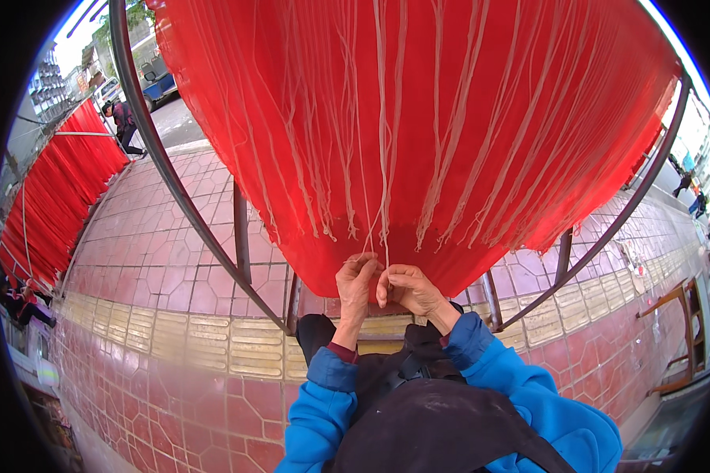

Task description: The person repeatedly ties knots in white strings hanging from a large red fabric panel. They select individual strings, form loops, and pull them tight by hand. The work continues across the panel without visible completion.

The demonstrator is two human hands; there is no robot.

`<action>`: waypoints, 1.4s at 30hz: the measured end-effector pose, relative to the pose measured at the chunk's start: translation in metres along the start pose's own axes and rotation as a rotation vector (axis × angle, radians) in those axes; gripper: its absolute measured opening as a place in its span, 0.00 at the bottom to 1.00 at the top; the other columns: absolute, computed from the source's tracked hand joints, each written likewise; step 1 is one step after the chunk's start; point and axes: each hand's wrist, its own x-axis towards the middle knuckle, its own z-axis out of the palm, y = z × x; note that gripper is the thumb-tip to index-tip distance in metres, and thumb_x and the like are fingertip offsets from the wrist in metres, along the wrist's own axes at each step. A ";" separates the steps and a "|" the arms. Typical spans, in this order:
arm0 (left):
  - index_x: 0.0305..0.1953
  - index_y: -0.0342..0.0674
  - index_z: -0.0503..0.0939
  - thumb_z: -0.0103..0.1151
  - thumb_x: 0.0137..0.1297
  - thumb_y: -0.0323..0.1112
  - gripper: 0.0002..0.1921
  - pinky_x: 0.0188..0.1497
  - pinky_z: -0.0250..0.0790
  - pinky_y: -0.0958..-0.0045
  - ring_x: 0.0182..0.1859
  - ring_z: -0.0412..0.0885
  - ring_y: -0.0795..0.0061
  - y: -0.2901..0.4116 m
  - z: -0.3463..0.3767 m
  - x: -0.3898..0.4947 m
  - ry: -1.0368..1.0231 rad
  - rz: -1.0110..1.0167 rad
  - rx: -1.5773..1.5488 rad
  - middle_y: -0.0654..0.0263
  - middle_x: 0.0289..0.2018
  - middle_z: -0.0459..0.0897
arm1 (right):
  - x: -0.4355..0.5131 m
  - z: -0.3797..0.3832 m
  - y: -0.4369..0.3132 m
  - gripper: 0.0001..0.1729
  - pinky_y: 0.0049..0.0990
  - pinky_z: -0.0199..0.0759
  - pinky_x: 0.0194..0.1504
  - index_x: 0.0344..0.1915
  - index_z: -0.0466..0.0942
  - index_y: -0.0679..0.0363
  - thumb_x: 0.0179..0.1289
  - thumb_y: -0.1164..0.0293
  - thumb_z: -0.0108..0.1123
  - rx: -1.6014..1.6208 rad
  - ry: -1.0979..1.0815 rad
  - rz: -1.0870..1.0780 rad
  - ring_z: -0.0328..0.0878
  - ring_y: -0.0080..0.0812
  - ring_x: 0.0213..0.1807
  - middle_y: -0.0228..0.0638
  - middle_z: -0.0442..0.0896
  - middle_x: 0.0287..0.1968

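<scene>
A large red cloth (414,148) hangs before me, with many pale strings (470,94) running down over it in bunches. My left hand (358,278) pinches a thin pale thread (365,207) between thumb and fingers. Close beside it, my right hand (411,287) grips the lower end of a thicker string bundle (383,136). The thread and the bundle cross just above my hands. Both hands are in front of the cloth's lower part, over my lap. Knots or frayed ends finish several of the other bunches.
A dark metal frame (177,183) surrounds the cloth. Another framed red cloth (65,189) stands at left, with a bending person (121,127) near it and a seated person (26,304) below. A wooden chair (689,331) is at right on the tiled pavement (154,248).
</scene>
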 end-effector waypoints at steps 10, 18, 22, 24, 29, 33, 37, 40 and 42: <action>0.42 0.32 0.77 0.53 0.63 0.22 0.07 0.37 0.67 0.79 0.32 0.75 0.80 0.008 -0.022 -0.001 0.248 0.159 0.411 0.66 0.29 0.79 | -0.018 -0.023 -0.008 0.09 0.25 0.78 0.33 0.41 0.78 0.64 0.67 0.70 0.55 -0.211 0.422 0.105 0.81 0.27 0.28 0.35 0.82 0.29; 0.46 0.34 0.77 0.53 0.65 0.26 0.10 0.41 0.67 0.75 0.35 0.75 0.72 0.045 0.014 0.051 0.210 0.516 0.599 0.62 0.35 0.78 | 0.003 0.016 -0.033 0.08 0.23 0.77 0.34 0.39 0.79 0.67 0.66 0.76 0.53 -0.460 0.323 -0.092 0.80 0.26 0.29 0.36 0.82 0.29; 0.45 0.35 0.77 0.54 0.64 0.27 0.09 0.40 0.66 0.75 0.36 0.74 0.74 0.051 0.013 0.059 0.085 0.445 0.601 0.63 0.38 0.76 | 0.001 0.022 -0.039 0.08 0.23 0.77 0.34 0.39 0.79 0.68 0.65 0.76 0.54 -0.457 0.315 -0.083 0.80 0.26 0.30 0.36 0.82 0.28; 0.43 0.35 0.78 0.55 0.63 0.26 0.08 0.39 0.66 0.76 0.35 0.74 0.77 0.054 0.011 0.056 0.049 0.364 0.525 0.64 0.36 0.77 | -0.001 0.022 -0.040 0.08 0.24 0.76 0.34 0.39 0.79 0.68 0.65 0.75 0.55 -0.450 0.334 -0.096 0.80 0.26 0.30 0.35 0.82 0.28; 0.40 0.33 0.78 0.57 0.63 0.25 0.05 0.38 0.66 0.79 0.33 0.75 0.82 0.063 0.008 0.027 0.020 0.125 0.217 0.68 0.32 0.79 | -0.003 0.034 -0.047 0.08 0.23 0.76 0.36 0.40 0.79 0.68 0.65 0.75 0.55 -0.529 0.367 -0.177 0.79 0.25 0.31 0.35 0.82 0.29; 0.40 0.31 0.78 0.57 0.63 0.24 0.05 0.39 0.68 0.81 0.35 0.76 0.83 0.074 0.010 -0.006 -0.030 0.080 0.039 0.69 0.33 0.80 | -0.003 0.056 -0.051 0.09 0.20 0.74 0.39 0.42 0.80 0.67 0.64 0.74 0.58 -0.608 0.387 -0.221 0.79 0.22 0.35 0.32 0.82 0.33; 0.41 0.31 0.79 0.57 0.63 0.23 0.06 0.40 0.68 0.82 0.36 0.76 0.84 0.082 0.017 -0.032 -0.090 0.055 -0.027 0.69 0.34 0.81 | -0.002 0.078 -0.049 0.09 0.19 0.73 0.40 0.41 0.81 0.67 0.61 0.75 0.61 -0.811 0.358 -0.326 0.79 0.22 0.38 0.32 0.81 0.36; 0.41 0.31 0.79 0.56 0.64 0.22 0.06 0.42 0.69 0.81 0.38 0.76 0.83 0.086 0.024 -0.043 -0.099 0.045 -0.044 0.69 0.35 0.81 | -0.005 0.086 -0.047 0.09 0.19 0.72 0.40 0.39 0.82 0.66 0.60 0.75 0.63 -0.847 0.345 -0.368 0.79 0.23 0.38 0.34 0.80 0.35; 0.41 0.32 0.79 0.56 0.64 0.23 0.05 0.42 0.70 0.81 0.38 0.77 0.83 0.088 0.027 -0.046 -0.103 0.047 -0.055 0.68 0.34 0.81 | -0.007 0.087 -0.047 0.08 0.19 0.73 0.40 0.39 0.82 0.66 0.60 0.75 0.63 -0.835 0.351 -0.351 0.78 0.23 0.38 0.33 0.80 0.35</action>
